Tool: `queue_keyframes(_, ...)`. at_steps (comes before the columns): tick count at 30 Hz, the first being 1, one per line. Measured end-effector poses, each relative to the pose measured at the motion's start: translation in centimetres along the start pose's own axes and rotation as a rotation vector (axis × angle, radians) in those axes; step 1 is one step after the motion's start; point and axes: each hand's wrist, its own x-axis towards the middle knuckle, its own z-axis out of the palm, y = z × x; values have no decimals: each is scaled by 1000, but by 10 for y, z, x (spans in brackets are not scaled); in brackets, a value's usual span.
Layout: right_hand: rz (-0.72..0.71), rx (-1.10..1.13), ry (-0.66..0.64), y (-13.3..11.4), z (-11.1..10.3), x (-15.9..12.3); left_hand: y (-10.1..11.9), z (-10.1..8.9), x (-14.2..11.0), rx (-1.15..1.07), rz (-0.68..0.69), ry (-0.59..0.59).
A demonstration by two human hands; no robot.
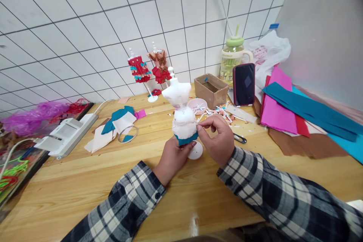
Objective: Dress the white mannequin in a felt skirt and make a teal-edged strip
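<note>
A small white dress-form mannequin [178,92] stands tilted on its round base in front of me. Pale crepe paper [183,127] wraps its hips, with a teal paper band [187,140] showing below. Around the lower part of the form, my left hand [173,158] is closed, its fingers partly hidden behind. My right hand [217,140] pinches the right edge of the pale paper between thumb and forefinger. Near that hand, black-handled scissors [239,138] lie on the table, only partly visible.
Two dressed mini mannequins [138,69] stand by the tiled wall. A cardboard box [211,90], pink dish [197,106], phone [244,84] and green-lidded bottle [233,58] are behind. Coloured paper sheets [276,102] lie right; paper scraps [103,134], a ring [127,135] and power strip [66,136] lie left.
</note>
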Motion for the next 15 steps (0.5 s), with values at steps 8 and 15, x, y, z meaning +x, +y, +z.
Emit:
queue_keyframes(8,-5,-28,-11,-3,-3,2,0,0,-2,-1,3,-22)
queue_keyframes(15,-113,-118,-2,3,-2,6,6,0,-3,4,4,-41)
